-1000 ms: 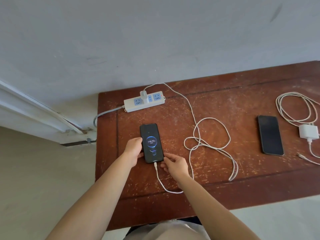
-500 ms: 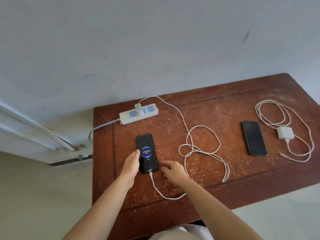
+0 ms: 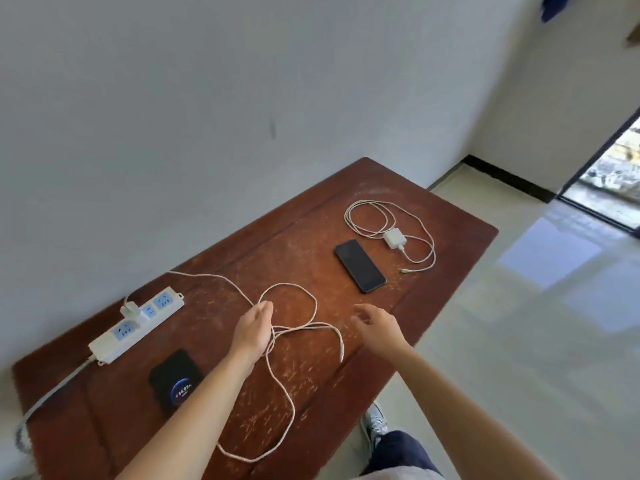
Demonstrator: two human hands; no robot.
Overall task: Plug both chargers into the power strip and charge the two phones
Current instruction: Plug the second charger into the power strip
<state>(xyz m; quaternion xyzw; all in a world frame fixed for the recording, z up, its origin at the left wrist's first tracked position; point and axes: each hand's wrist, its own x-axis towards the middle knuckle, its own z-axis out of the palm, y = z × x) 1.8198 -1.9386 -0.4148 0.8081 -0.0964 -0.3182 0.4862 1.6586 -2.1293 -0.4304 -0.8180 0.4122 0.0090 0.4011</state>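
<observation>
A white power strip (image 3: 136, 327) lies at the left of the brown table (image 3: 460, 233) with one white charger (image 3: 130, 310) plugged in. Its long white cable (image 3: 294, 299) loops across the table toward a black phone (image 3: 175, 381) whose screen shows a charging ring; my left forearm hides the phone's near end. A second black phone (image 3: 360, 265) lies dark farther right, beside a loose white charger (image 3: 394, 238) with its coiled cable (image 3: 367, 216). My left hand (image 3: 254, 327) hovers flat over the cable loops, holding nothing. My right hand (image 3: 377, 325) is spread in the air short of the dark phone.
The table stands against a grey wall. The strip's grey cord (image 3: 45, 400) hangs off the left edge. Pale tiled floor (image 3: 519, 341) lies to the right, with a dark doorway (image 3: 609, 188) beyond. My shoe (image 3: 374, 422) and trouser leg show below the table's near edge.
Both hands have let go of the charging phone and moved right, over the cable loops toward the second phone. The view has swung to the right.
</observation>
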